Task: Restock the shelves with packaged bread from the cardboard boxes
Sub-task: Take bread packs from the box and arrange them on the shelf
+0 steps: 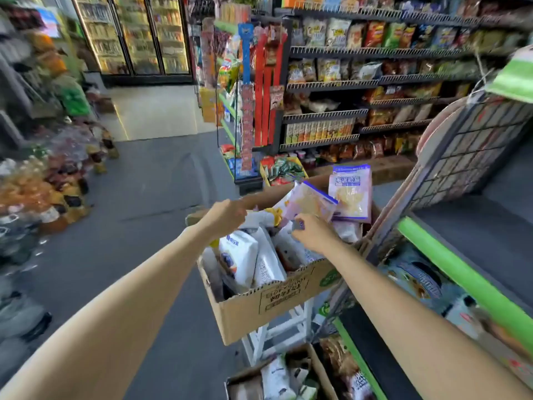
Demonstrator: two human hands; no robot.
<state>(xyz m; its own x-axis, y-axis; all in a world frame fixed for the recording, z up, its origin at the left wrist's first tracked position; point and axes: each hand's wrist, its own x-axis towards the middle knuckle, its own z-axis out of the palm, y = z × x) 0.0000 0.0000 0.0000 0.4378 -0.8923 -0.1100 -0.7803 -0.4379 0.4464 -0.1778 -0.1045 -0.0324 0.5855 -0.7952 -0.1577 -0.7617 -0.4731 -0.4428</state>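
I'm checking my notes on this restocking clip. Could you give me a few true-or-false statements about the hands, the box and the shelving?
1. The right hand pinches a purple-and-white bread packet. True.
2. The cardboard box sits on the floor. False: it rests on a white stool.
3. The left hand is at the box's far side. True.
4. The box is empty. False: packets fill it.
5. The drinks fridges stand on the right. False: far left.
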